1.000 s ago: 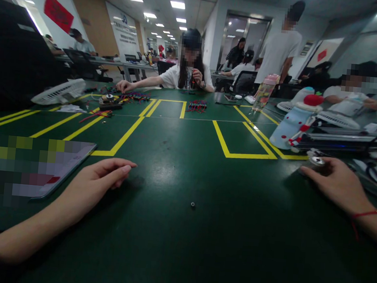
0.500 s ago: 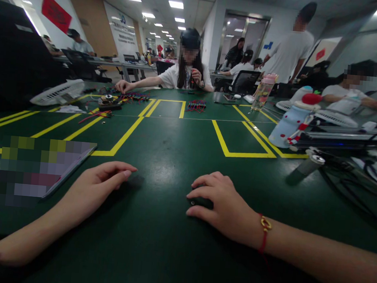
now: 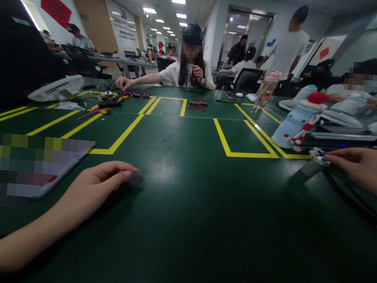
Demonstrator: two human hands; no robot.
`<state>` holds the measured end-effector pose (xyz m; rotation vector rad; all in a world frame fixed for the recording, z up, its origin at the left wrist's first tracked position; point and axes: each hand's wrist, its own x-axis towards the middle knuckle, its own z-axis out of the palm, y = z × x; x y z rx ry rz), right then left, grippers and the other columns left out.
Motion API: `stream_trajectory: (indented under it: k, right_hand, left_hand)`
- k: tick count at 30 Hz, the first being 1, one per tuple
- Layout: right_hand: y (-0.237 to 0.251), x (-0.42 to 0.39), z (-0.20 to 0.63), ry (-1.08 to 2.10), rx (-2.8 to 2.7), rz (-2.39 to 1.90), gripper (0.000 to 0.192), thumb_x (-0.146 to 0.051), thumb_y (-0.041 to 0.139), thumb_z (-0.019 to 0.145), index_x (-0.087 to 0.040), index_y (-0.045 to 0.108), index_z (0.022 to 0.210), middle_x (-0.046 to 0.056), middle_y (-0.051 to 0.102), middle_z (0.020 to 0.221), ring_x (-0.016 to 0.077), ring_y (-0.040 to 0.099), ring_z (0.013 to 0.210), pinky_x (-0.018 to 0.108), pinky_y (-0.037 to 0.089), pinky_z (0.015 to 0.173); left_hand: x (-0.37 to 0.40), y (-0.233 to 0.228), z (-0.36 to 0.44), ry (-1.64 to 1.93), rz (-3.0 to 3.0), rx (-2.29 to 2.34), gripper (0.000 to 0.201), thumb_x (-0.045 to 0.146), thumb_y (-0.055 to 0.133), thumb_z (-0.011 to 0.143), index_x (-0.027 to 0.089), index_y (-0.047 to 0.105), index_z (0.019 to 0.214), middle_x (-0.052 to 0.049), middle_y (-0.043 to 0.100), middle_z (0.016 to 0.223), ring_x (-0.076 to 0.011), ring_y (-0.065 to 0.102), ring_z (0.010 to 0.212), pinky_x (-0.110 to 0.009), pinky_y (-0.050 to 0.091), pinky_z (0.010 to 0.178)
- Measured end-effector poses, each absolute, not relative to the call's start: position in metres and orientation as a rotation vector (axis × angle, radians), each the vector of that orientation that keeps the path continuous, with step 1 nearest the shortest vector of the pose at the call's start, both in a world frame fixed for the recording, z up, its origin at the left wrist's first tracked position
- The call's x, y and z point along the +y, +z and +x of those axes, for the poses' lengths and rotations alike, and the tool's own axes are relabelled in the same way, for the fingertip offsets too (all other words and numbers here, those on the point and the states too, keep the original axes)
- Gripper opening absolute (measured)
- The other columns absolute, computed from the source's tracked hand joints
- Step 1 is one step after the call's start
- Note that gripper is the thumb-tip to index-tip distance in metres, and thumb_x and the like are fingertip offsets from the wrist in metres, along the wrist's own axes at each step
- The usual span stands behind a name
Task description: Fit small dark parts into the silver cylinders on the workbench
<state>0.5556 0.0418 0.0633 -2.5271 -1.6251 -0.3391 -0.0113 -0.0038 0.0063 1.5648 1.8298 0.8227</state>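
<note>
My left hand [image 3: 100, 184] rests on the dark green table, its thumb and index finger pressed together; anything between them is hidden. Beneath its fingertips lies a dark round patch that could be a thing or a shadow. At the right, my right hand [image 3: 367, 168] reaches in with thumb and index finger pinched at the top of a grey metal cylinder [image 3: 310, 168]. Small shiny metal pieces show on that top, but I cannot tell whether the fingers grip one of them or the rim.
A tablet-like panel [image 3: 70, 159] lies beside my left forearm. Behind the cylinder stand a light blue bottle [image 3: 287, 126] and a clear bottle [image 3: 265, 93]; black cables [image 3: 345, 192] run at right. Yellow tape [image 3: 253, 155] marks the table. A person opposite handles wired parts [image 3: 135, 93].
My right hand has moved from the table's middle far right to the metal cylinder. The dark object seen between its fingers before is no longer visible. My left hand has stayed put.
</note>
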Motion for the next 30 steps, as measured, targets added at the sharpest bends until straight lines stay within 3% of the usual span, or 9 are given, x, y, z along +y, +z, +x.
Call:
stream_trajectory:
  k: [4,13,20,26,30]
  right_hand:
    - [0.054,0.048,0.561,-0.310,-1.614,-2.560,0.042,-0.057,0.060,0.077,-0.024,0.074,0.101,0.008,0.070,0.092,0.0203,0.057,0.081,0.029,0.036,0.068]
    - [0.053,0.049,0.564,-0.167,-1.534,-2.532,0.044,-0.053,0.059,0.081,-0.020,0.073,0.106,0.012,0.070,0.097,0.0194,0.058,0.086,0.031,0.037,0.070]
    - [0.050,0.047,0.559,-0.162,-1.411,-2.419,0.058,-0.064,0.054,0.077,-0.018,0.075,0.104,0.012,0.070,0.097,0.0175,0.059,0.089,0.033,0.037,0.071]
    - [0.055,0.044,0.545,-0.033,-1.281,-2.410,0.052,-0.056,0.060,0.077,-0.014,0.074,0.104,0.015,0.070,0.102,0.0190,0.060,0.097,0.035,0.037,0.071]
    - [0.049,0.046,0.551,0.278,-1.171,-2.255,0.042,-0.040,0.071,0.074,-0.016,0.073,0.108,0.015,0.070,0.103,0.0162,0.061,0.083,0.034,0.041,0.069]
  left_hand:
    - [-0.002,0.000,-0.022,0.754,1.588,1.788,0.040,0.054,0.058,0.082,0.025,0.065,0.107,0.000,0.067,0.092,-0.0180,0.056,0.074,-0.028,0.040,0.067]
    - [-0.004,0.002,-0.020,0.760,1.570,1.764,0.038,0.052,0.057,0.085,0.024,0.063,0.109,0.000,0.065,0.092,-0.0177,0.055,0.076,-0.028,0.040,0.069]
    - [-0.005,0.004,-0.020,0.729,1.563,1.783,0.035,0.050,0.056,0.087,0.025,0.062,0.109,0.002,0.064,0.090,-0.0169,0.054,0.075,-0.027,0.039,0.068]
    - [-0.005,0.002,-0.020,0.726,1.575,1.771,0.033,0.049,0.056,0.087,0.026,0.062,0.109,0.002,0.064,0.096,-0.0169,0.054,0.077,-0.027,0.039,0.071]
    - [-0.004,0.001,-0.021,0.714,1.592,1.780,0.033,0.050,0.055,0.087,0.027,0.062,0.109,0.003,0.064,0.092,-0.0173,0.055,0.077,-0.027,0.039,0.070]
